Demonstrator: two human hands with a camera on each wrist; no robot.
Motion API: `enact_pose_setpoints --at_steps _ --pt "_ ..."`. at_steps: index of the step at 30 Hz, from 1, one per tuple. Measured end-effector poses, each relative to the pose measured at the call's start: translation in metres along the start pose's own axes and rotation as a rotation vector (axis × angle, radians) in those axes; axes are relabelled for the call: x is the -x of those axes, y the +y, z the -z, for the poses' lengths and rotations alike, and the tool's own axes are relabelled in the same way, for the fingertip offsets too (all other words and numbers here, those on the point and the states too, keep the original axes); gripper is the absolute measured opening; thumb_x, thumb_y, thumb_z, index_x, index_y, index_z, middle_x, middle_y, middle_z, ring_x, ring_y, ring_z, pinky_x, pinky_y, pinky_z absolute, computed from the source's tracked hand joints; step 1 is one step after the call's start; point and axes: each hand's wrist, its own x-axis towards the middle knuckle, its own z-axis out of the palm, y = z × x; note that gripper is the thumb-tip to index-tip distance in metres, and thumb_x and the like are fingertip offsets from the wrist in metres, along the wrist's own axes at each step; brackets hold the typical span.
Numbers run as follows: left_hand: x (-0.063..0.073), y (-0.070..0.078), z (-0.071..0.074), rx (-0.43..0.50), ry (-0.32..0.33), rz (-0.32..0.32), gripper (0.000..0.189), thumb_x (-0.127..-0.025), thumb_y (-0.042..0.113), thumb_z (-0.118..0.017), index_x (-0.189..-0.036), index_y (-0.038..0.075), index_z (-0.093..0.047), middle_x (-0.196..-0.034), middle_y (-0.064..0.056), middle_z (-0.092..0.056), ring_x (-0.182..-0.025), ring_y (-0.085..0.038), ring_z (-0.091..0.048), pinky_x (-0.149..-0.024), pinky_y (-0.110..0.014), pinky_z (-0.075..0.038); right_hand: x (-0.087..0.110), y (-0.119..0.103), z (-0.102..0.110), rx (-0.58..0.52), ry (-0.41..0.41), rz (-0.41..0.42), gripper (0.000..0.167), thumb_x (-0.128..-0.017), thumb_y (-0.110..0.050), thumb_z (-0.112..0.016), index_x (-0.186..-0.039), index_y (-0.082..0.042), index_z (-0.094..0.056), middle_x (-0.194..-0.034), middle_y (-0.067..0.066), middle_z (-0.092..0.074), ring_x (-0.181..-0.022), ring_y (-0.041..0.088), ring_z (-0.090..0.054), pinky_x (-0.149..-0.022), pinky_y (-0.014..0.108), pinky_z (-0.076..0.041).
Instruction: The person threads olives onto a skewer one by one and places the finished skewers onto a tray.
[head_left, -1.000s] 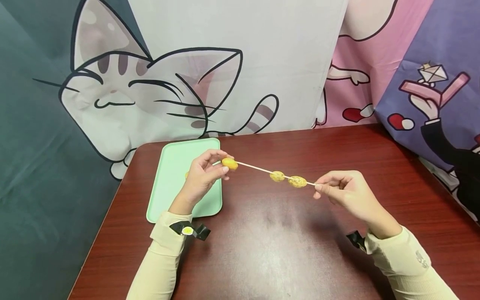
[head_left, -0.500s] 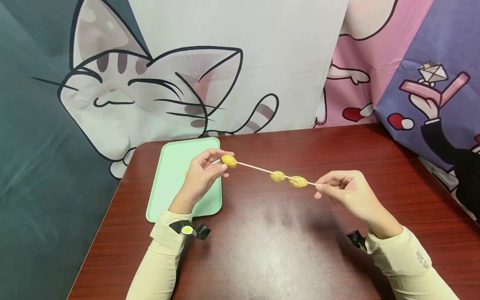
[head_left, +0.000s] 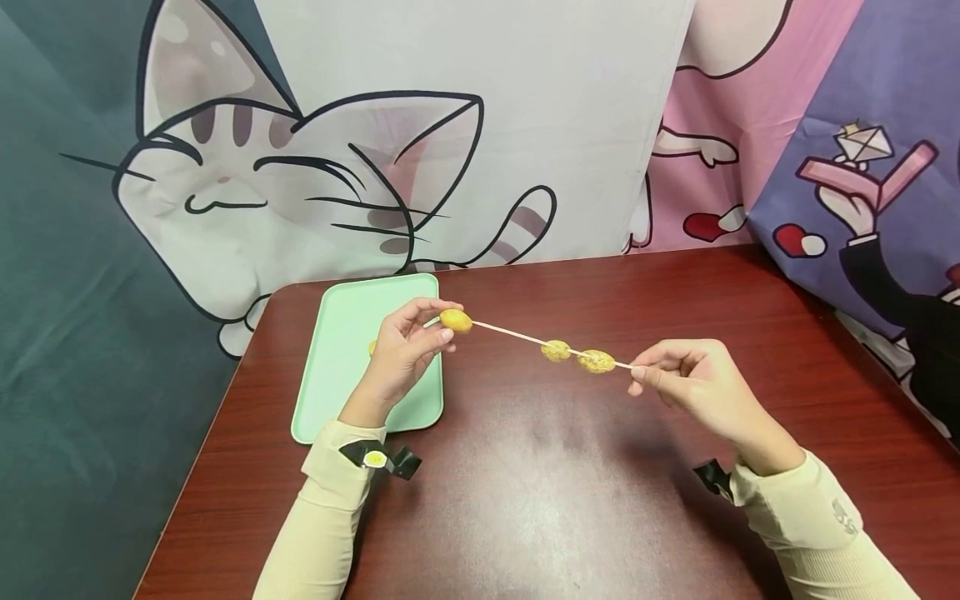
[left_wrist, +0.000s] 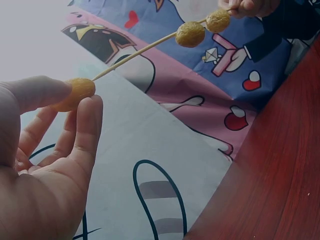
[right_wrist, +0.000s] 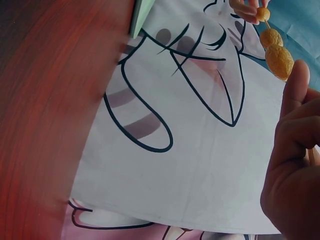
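Between thumb and fingertips, my left hand (head_left: 408, 350) pinches a small yellow potato (head_left: 456, 321), smooth and oval. The far tip of a thin wooden skewer (head_left: 510, 333) meets that potato's side. At the other end, my right hand (head_left: 693, 387) pinches the skewer between thumb and fingers. Two more speckled potatoes are threaded on it close to the right hand: a smaller one (head_left: 556, 351) and a larger one (head_left: 597, 361). In the left wrist view the held potato (left_wrist: 77, 94) sits at the fingertips. The skewer slants, raised above the table.
A pale green tray (head_left: 337, 392) lies on the reddish-brown table (head_left: 540, 500) under and behind the left hand. Part of another yellow piece (head_left: 372, 347) shows on it, mostly hidden by that hand. A cloth backdrop (head_left: 570, 125) with cartoon drawings hangs behind the table.
The left hand and its potato have shifted very slightly left and up. The right hand keeps its pinch on the skewer almost without moving.
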Motion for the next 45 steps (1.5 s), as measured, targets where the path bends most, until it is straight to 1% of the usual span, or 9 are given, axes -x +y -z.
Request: enact_pose_setpoints --at_steps 3,6,11,18,23,27,32,37,45 --pt "0.0001 -0.0005 0.0000 0.009 -0.005 -0.001 0.041 -0.086 -0.018 -0.053 -0.111 0.011 -0.067 -0.114 -0.007 -0.068 -0.093 -0.014 -0.068 -0.071 -0.022 -0.057 0.0002 -0.0007 0.0000 -0.002 0.003 -0.001 0.010 -0.089 0.005 -0.067 -0.086 -0.004 -0.071 -0.066 0.000 -0.069 -0.041 0.010 -0.034 -0.031 0.031 -0.023" --pt "0.0006 -0.0008 -0.0007 0.017 0.011 0.008 0.040 -0.087 -0.016 -0.052 -0.114 0.010 -0.065 -0.115 -0.007 -0.069 -0.094 -0.015 -0.068 -0.072 -0.023 -0.057 0.0009 -0.0017 -0.0006 -0.013 0.005 -0.001 0.010 -0.089 0.006 -0.067 -0.086 -0.003 -0.070 -0.066 0.002 -0.069 -0.041 0.011 -0.034 -0.031 0.032 -0.022" --pt "0.0014 -0.0007 -0.0011 0.024 0.034 0.027 0.037 -0.088 -0.016 -0.051 -0.111 0.010 -0.064 -0.115 -0.009 -0.069 -0.094 -0.015 -0.068 -0.072 -0.022 -0.058 0.0018 -0.0028 -0.0021 -0.039 0.007 0.000 0.011 -0.088 0.008 -0.066 -0.088 -0.001 -0.070 -0.067 0.004 -0.069 -0.041 0.013 -0.035 -0.032 0.034 -0.021" --pt "0.0019 -0.0020 -0.0018 0.041 0.029 0.022 0.039 -0.088 -0.017 -0.052 -0.110 0.011 -0.067 -0.117 -0.012 -0.069 -0.095 -0.015 -0.068 -0.074 -0.023 -0.057 0.0027 -0.0019 -0.0029 -0.040 0.006 -0.009 0.010 -0.089 0.007 -0.066 -0.088 -0.002 -0.071 -0.067 0.002 -0.069 -0.041 0.013 -0.035 -0.032 0.034 -0.022" --pt "0.0010 -0.0040 -0.0043 0.020 0.079 0.010 0.041 -0.086 -0.020 -0.054 -0.104 0.014 -0.069 -0.112 -0.007 -0.071 -0.090 -0.013 -0.070 -0.074 -0.021 -0.057 0.0032 -0.0016 -0.0027 -0.037 -0.008 -0.006 0.009 -0.089 0.006 -0.066 -0.088 -0.002 -0.070 -0.067 0.003 -0.069 -0.040 0.011 -0.035 -0.031 0.033 -0.022" --pt "0.0006 -0.0047 -0.0047 0.012 0.115 -0.007 0.044 -0.083 -0.023 -0.055 -0.103 0.014 -0.069 -0.108 -0.006 -0.072 -0.090 -0.014 -0.070 -0.073 -0.021 -0.057 0.0032 -0.0016 -0.0023 -0.036 -0.017 -0.003 0.008 -0.089 0.006 -0.066 -0.088 -0.001 -0.070 -0.066 0.003 -0.069 -0.040 0.011 -0.035 -0.031 0.033 -0.022" --pt "0.0009 -0.0028 -0.0038 0.003 0.103 0.000 0.044 -0.082 -0.024 -0.056 -0.104 0.012 -0.069 -0.109 -0.006 -0.071 -0.095 -0.014 -0.069 -0.078 -0.020 -0.057 0.0028 -0.0020 -0.0016 -0.022 -0.017 0.002 0.010 -0.090 0.006 -0.066 -0.087 -0.003 -0.070 -0.066 0.001 -0.069 -0.040 0.010 -0.035 -0.030 0.031 -0.023" --pt "0.0007 -0.0014 -0.0032 -0.005 0.085 0.029 0.043 -0.081 -0.023 -0.058 -0.103 0.011 -0.071 -0.110 -0.006 -0.070 -0.098 -0.013 -0.068 -0.083 -0.021 -0.056 0.0027 -0.0035 -0.0021 -0.022 -0.014 0.002 0.010 -0.089 0.006 -0.066 -0.087 -0.003 -0.070 -0.066 0.001 -0.069 -0.040 0.011 -0.034 -0.030 0.032 -0.022" --pt "0.0004 -0.0009 -0.0039 0.005 0.077 0.029 0.045 -0.079 -0.025 -0.057 -0.103 0.010 -0.070 -0.111 -0.007 -0.069 -0.099 -0.016 -0.069 -0.085 -0.023 -0.057 0.0026 -0.0035 -0.0018 -0.025 -0.018 0.005 0.010 -0.089 0.006 -0.066 -0.087 -0.003 -0.070 -0.067 0.007 -0.069 -0.041 0.009 -0.037 -0.031 0.032 -0.024"
